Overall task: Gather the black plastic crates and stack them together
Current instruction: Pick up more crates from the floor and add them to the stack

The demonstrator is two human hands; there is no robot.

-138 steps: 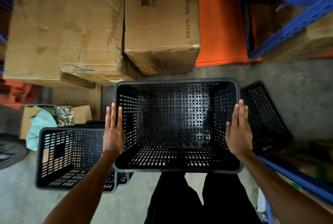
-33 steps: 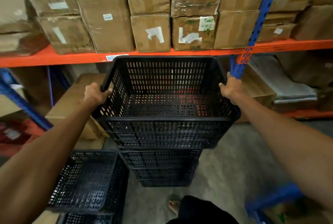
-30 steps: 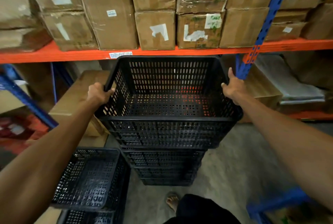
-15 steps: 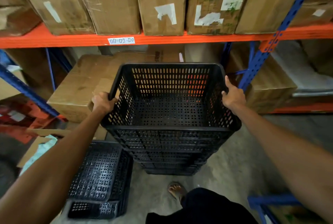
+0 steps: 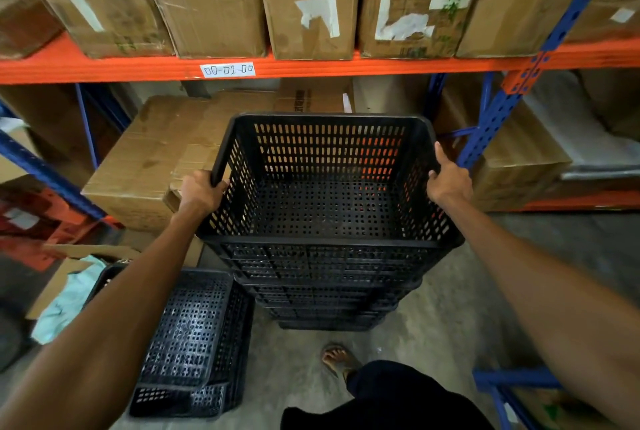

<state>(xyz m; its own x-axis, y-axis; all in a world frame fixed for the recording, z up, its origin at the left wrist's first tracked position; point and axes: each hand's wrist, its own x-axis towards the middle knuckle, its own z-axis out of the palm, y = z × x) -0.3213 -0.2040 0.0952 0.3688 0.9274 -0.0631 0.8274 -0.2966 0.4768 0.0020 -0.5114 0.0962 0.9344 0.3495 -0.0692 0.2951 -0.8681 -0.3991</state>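
A black perforated plastic crate (image 5: 329, 208) sits nested on top of a stack of black crates (image 5: 329, 301) standing on the concrete floor in front of me. My left hand (image 5: 201, 192) grips the top crate's left rim, and my right hand (image 5: 448, 180) grips its right rim. The top crate is empty. To the lower left, another black crate (image 5: 194, 336) rests on the floor, nested in one more crate beneath it.
An orange shelf beam (image 5: 346, 66) carries several cardboard boxes (image 5: 308, 7) above. A large flattened box (image 5: 156, 152) lies behind the stack on the left. A blue rack upright (image 5: 498, 118) stands at right. My sandalled foot (image 5: 337, 358) is just below the stack.
The held crate has come down onto the stack and nested lower into it. The view has tilted downward, so the shelf sits higher in frame.
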